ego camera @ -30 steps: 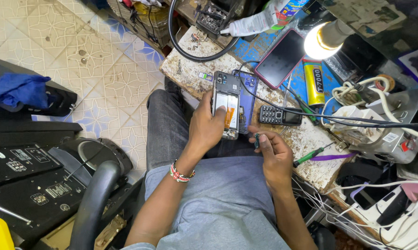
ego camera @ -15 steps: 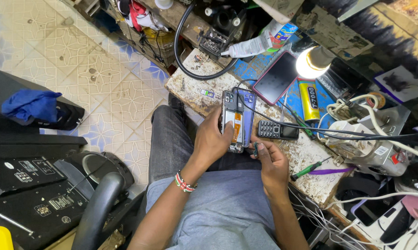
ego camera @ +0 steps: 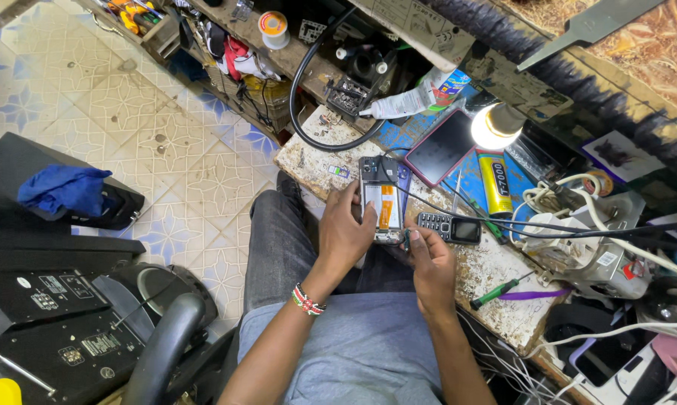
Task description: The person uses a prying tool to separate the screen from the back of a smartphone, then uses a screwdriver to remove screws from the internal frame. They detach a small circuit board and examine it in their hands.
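My left hand (ego camera: 347,232) grips an opened smartphone (ego camera: 382,201) with its back cover off, showing an orange ribbon strip and bare circuit parts. It holds the phone upright over the front edge of the worn workbench (ego camera: 496,296). My right hand (ego camera: 431,262) pinches a small dark tool or part at the phone's lower end; its tip is too small to make out. A small black keypad phone (ego camera: 449,227) lies on the bench just right of both hands. A beaded bracelet (ego camera: 306,300) circles my left wrist.
On the bench sit a lit bulb (ego camera: 494,126), a pink-edged phone face down (ego camera: 445,147), a yellow battery (ego camera: 496,184), a green-handled screwdriver (ego camera: 501,291), a glue tube (ego camera: 406,101) and tangled cables (ego camera: 579,225). Black speaker boxes (ego camera: 61,300) and a blue cloth (ego camera: 62,187) stand at left on tiled floor.
The view has shifted, so hands and phone sit further right and lower in frame. The grip on the opened phone is unchanged; my right hand stays at its lower end.
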